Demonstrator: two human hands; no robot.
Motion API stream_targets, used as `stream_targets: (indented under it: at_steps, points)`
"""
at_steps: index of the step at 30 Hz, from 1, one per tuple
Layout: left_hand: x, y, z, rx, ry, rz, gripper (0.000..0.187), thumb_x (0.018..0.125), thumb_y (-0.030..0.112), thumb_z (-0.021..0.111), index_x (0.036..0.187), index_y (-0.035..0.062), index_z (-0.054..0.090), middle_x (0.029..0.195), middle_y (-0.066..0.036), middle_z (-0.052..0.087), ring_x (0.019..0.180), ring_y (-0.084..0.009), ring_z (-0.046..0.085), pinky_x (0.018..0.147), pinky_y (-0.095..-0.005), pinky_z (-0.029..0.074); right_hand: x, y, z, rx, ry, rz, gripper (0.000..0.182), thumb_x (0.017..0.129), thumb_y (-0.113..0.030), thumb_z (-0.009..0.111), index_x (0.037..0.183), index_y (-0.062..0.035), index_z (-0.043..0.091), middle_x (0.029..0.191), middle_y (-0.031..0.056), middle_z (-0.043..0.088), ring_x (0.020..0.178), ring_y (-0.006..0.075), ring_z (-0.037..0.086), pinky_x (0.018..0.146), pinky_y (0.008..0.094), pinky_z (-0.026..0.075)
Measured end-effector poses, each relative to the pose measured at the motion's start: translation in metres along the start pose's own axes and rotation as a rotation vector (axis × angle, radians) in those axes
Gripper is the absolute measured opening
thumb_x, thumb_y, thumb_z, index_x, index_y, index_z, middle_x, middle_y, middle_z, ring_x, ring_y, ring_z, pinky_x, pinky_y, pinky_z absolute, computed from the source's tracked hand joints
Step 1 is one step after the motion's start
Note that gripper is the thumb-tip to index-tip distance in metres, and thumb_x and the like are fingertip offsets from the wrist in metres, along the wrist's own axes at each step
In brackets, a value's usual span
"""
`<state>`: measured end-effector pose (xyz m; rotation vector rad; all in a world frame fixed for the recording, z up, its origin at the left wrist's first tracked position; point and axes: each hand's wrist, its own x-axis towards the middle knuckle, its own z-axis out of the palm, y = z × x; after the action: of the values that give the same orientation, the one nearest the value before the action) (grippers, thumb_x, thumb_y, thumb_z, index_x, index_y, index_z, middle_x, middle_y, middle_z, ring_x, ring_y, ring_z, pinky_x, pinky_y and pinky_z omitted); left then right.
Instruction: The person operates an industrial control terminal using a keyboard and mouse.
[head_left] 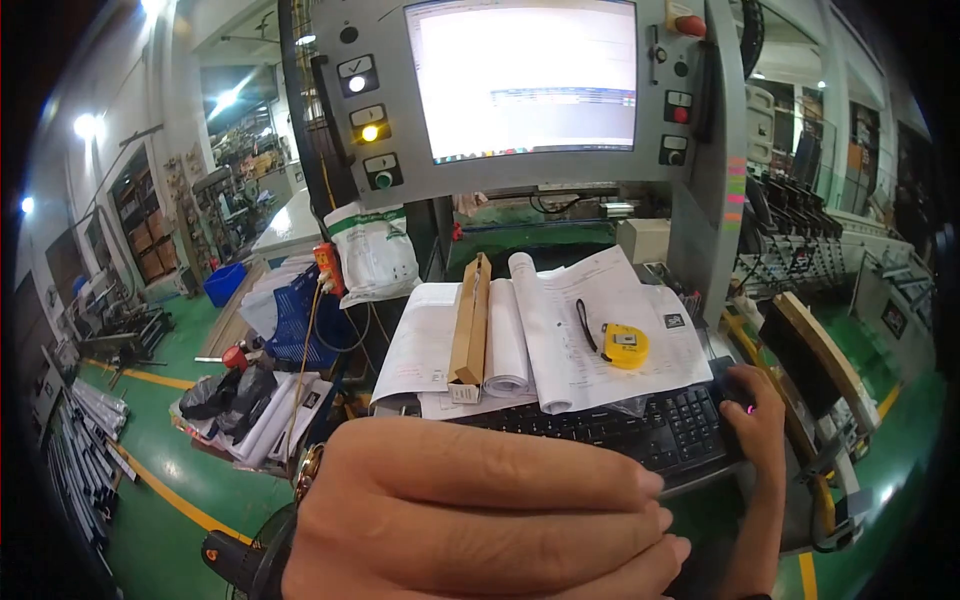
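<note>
My left hand [480, 520] fills the lower foreground, close to the camera. Its back faces me and its fingers stretch to the right, side by side, with nothing visible in them. A gold-coloured band [308, 472] shows at its wrist. At the right end of the black keyboard [660, 435], my right hand [757, 412] is wrapped over a dark computer mouse [727, 385], mostly covered, with a small pink light. Behind the keyboard lie printed drawings [640, 295], rolled papers [537, 330], a long cardboard box [470, 320] and a yellow tape measure [625, 346].
A machine control panel [385, 95] with a bright screen [530, 70] and lit buttons stands above the desk. A white plastic bag [375, 250] hangs at left. Blue baskets [305, 320] and black bags [230, 398] stand further left. A padded frame [815, 365] borders the right side.
</note>
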<state>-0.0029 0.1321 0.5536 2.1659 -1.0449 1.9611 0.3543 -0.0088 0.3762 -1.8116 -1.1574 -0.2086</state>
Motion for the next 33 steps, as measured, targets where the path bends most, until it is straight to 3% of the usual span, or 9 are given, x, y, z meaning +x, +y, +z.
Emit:
stream_targets:
  at_steps: [8,17,21,23,24,26,27,29,33]
  points:
    - [0.025,0.027,-0.032,-0.035,-0.359,-0.319,0.011,0.097,0.020,0.080,0.094,0.0099,0.085,0.095,-0.009,0.087,0.093,-0.0230,0.085,0.090,-0.0421,0.070,0.001,0.005,0.003,-0.025,0.049,0.006,0.050,0.084,-0.016,0.076,0.131,0.0018,0.074,0.138,0.0196,0.073,0.127,0.0368,0.072,0.112,0.0419,0.054]
    - [0.030,0.004,-0.031,0.011,-0.433,-0.155,0.017,0.099,0.025,0.081,0.106,0.0100,0.083,0.102,-0.011,0.087,0.098,-0.0247,0.085,0.094,-0.0436,0.068,0.002,0.009,0.003,-0.022,0.032,0.070,0.047,0.094,-0.020,0.080,0.137,-0.0018,0.072,0.149,0.0186,0.067,0.138,0.0377,0.065,0.118,0.0433,0.049]
    - [0.031,0.004,-0.031,0.020,-0.424,-0.141,0.017,0.099,0.025,0.082,0.107,0.0099,0.083,0.102,-0.011,0.087,0.098,-0.0248,0.084,0.093,-0.0435,0.068,0.002,0.010,0.002,-0.078,0.031,0.065,0.049,0.096,-0.026,0.078,0.140,-0.0042,0.073,0.151,0.0161,0.067,0.135,0.0385,0.068,0.111,0.0435,0.054]
    - [0.020,0.000,-0.009,0.087,-0.140,-0.064,0.016,0.098,0.024,0.082,0.106,0.0100,0.083,0.102,-0.011,0.087,0.099,-0.0247,0.084,0.093,-0.0435,0.068,0.002,0.007,0.001,-0.080,0.030,0.071,0.048,0.096,-0.027,0.078,0.139,-0.0046,0.074,0.152,0.0159,0.066,0.135,0.0386,0.068,0.110,0.0437,0.055]
    - [0.001,-0.009,0.031,0.147,0.140,0.015,0.016,0.098,0.024,0.082,0.106,0.0101,0.083,0.102,-0.011,0.087,0.099,-0.0246,0.084,0.093,-0.0434,0.068,0.002,0.007,0.002,-0.081,0.027,0.069,0.048,0.096,-0.027,0.078,0.139,-0.0049,0.074,0.152,0.0158,0.066,0.135,0.0387,0.068,0.110,0.0437,0.055]
    - [0.000,-0.010,0.030,0.142,0.132,0.028,0.015,0.098,0.024,0.082,0.105,0.0102,0.083,0.102,-0.011,0.087,0.100,-0.0244,0.084,0.093,-0.0434,0.068,0.002,0.008,0.002,-0.082,0.023,0.065,0.047,0.096,-0.027,0.078,0.138,-0.0056,0.074,0.152,0.0155,0.066,0.135,0.0389,0.068,0.110,0.0438,0.055]
    - [0.019,-0.003,-0.011,0.077,-0.155,-0.040,0.015,0.098,0.023,0.082,0.105,0.0103,0.084,0.102,-0.011,0.087,0.100,-0.0243,0.084,0.093,-0.0434,0.068,0.002,0.008,0.002,-0.085,0.022,0.067,0.047,0.096,-0.026,0.078,0.138,-0.0060,0.075,0.152,0.0155,0.066,0.135,0.0390,0.068,0.110,0.0439,0.055]
    - [0.031,0.002,-0.034,0.013,-0.447,-0.113,0.014,0.098,0.023,0.082,0.105,0.0104,0.084,0.103,-0.011,0.087,0.100,-0.0242,0.084,0.093,-0.0434,0.068,0.002,0.009,0.002,-0.091,0.020,0.071,0.046,0.096,-0.026,0.078,0.138,-0.0069,0.075,0.153,0.0155,0.066,0.136,0.0391,0.068,0.110,0.0441,0.055]
    - [0.031,0.002,-0.034,0.013,-0.447,-0.133,0.014,0.098,0.023,0.081,0.106,0.0105,0.084,0.103,-0.011,0.087,0.101,-0.0242,0.084,0.094,-0.0433,0.068,0.002,0.007,0.002,-0.075,0.020,0.079,0.045,0.097,-0.026,0.078,0.138,-0.0074,0.075,0.153,0.0157,0.066,0.135,0.0392,0.068,0.111,0.0445,0.054]
